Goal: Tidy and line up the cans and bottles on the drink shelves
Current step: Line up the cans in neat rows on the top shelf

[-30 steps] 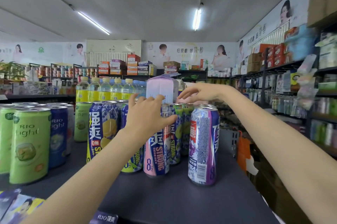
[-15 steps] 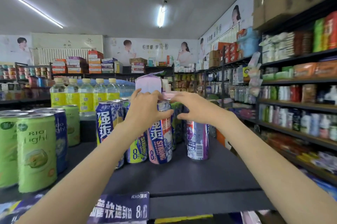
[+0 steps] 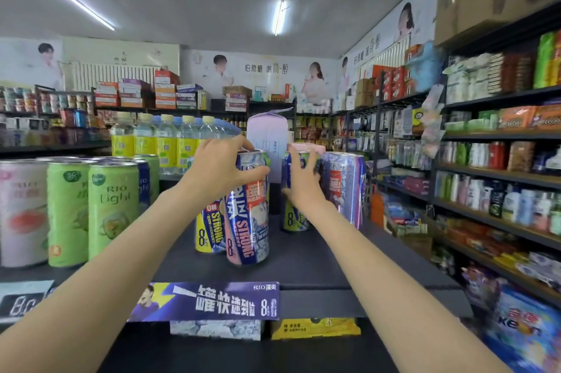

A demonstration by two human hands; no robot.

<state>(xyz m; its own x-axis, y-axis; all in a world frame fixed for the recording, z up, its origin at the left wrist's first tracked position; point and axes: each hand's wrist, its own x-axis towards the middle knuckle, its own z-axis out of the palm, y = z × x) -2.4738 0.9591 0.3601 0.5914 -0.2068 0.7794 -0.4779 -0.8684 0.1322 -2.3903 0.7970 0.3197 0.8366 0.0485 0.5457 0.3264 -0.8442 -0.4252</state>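
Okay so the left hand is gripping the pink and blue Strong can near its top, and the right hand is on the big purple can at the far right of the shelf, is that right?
Not quite. In the head view the right hand holds the green and blue can, not the purple can, which stands untouched beside it. The left hand does grip the pink and blue Strong can near its top.

I read "RIO Light" on the green can (image 3: 113, 208), "STRONG" and "8" on the blue-pink can (image 3: 247, 220), "RIO" and "8" on the purple shelf-edge sign (image 3: 209, 301)
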